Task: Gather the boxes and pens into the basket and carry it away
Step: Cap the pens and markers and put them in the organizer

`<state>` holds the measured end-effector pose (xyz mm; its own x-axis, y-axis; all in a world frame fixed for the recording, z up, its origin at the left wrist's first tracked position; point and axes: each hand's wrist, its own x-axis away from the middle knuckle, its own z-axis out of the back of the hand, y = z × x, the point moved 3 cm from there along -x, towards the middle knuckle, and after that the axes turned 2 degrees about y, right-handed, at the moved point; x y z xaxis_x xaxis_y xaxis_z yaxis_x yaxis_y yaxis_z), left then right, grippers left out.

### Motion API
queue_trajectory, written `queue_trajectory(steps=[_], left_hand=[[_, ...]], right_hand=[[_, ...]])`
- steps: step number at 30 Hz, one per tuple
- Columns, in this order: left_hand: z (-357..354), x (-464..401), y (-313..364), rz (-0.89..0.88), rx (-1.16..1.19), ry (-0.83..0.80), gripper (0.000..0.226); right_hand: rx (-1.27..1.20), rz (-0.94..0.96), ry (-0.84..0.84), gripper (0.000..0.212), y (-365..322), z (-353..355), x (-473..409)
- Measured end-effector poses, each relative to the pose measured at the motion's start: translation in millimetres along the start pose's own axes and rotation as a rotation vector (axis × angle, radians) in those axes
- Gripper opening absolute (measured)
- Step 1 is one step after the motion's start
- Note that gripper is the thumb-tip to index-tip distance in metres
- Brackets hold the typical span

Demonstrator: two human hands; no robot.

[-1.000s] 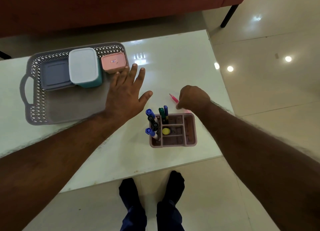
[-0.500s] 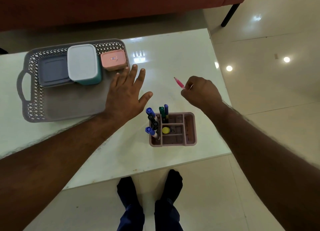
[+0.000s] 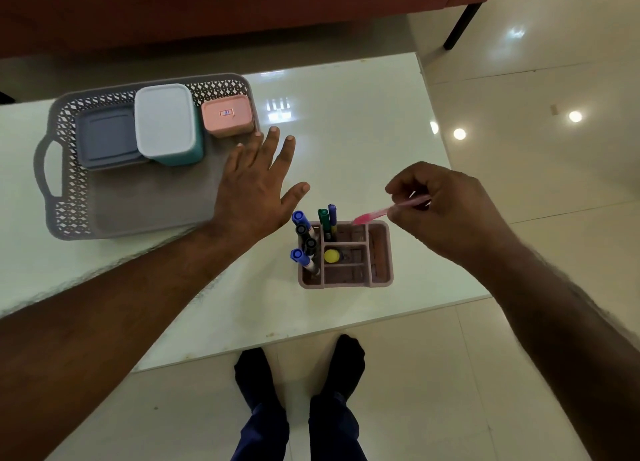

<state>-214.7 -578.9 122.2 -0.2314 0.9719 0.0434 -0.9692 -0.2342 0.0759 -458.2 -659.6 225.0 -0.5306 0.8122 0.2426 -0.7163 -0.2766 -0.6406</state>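
The right hand (image 3: 440, 207) pinches a pink pen (image 3: 375, 214), tip over the pen holder (image 3: 346, 254) on the tabletop (image 3: 346, 131), while the left hand (image 3: 254, 187) lies flat, fingers spread, at the basket (image 3: 69, 197) holding three boxes (image 3: 166, 123).

Head view, steeply down, close overhead

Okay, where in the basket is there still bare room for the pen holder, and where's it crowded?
Free: the basket's near half, bordered by the three boxes behind and the left hand at its right edge. Crowded: the far row, filled by the grey box, teal box and pink box.
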Motion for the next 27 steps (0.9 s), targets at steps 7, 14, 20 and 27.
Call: queue_trajectory(steps=[7, 14, 20, 27], left_hand=[[3.2, 3.7, 6.6, -0.013, 0.01, 0.001, 0.076], [3.1, 9.0, 3.6, -0.004, 0.013, 0.011, 0.074], [6.8, 11.0, 0.3, 0.022, 0.003, 0.006, 0.075], [5.2, 11.9, -0.6, 0.016, 0.01, 0.014, 0.074]], right_hand=[[0.078, 0.08, -0.092, 0.032, -13.0, -34.2, -8.2], [0.057, 0.146, -0.001, 0.036, -26.0, -37.8, -21.2], [0.09, 0.143, -0.025, 0.032, -19.7, -46.5, -24.8], [0.162, 0.109, -0.123, 0.023, -1.7, -86.4, -20.7]])
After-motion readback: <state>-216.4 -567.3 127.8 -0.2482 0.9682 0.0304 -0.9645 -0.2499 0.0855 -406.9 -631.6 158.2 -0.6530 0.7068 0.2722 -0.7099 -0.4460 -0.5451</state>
